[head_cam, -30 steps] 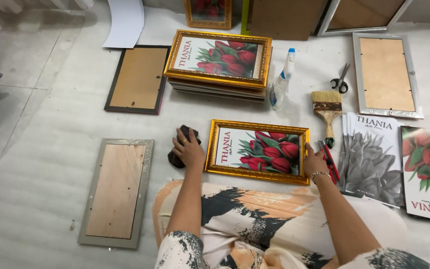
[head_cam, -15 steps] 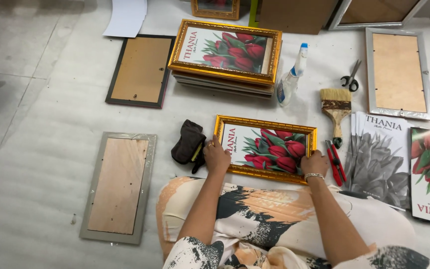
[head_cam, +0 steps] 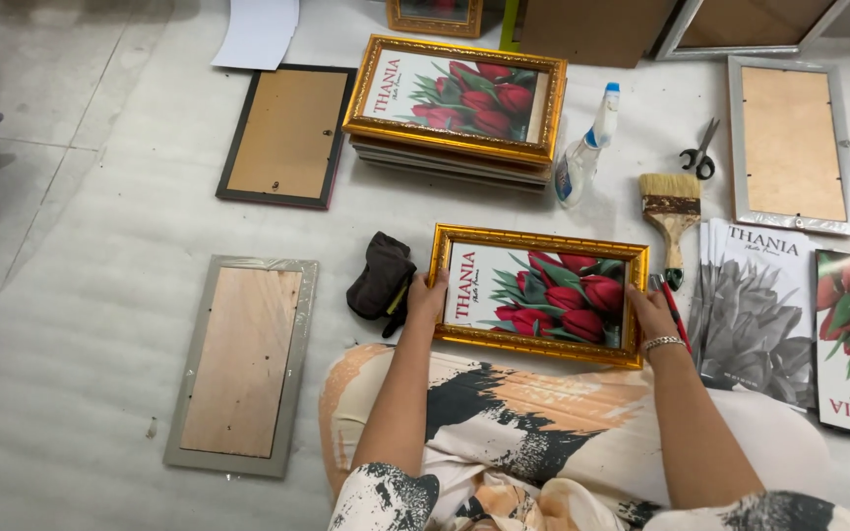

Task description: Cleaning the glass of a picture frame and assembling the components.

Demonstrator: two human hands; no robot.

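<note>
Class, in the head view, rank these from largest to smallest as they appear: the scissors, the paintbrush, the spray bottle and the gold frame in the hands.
1. Gold frame
2. Paintbrush and spray bottle: too alike to rank
3. Scissors

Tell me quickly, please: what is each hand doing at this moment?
Left hand: closed on the left edge of the gold picture frame.
Right hand: closed on the right edge of the same frame.

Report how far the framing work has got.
Done: a stack of gold frames with tulip prints. In hand: the left hand and right hand grip the ends of another gold frame, print in place. Left: loose prints lie at right, and empty frames lie face down.
</note>
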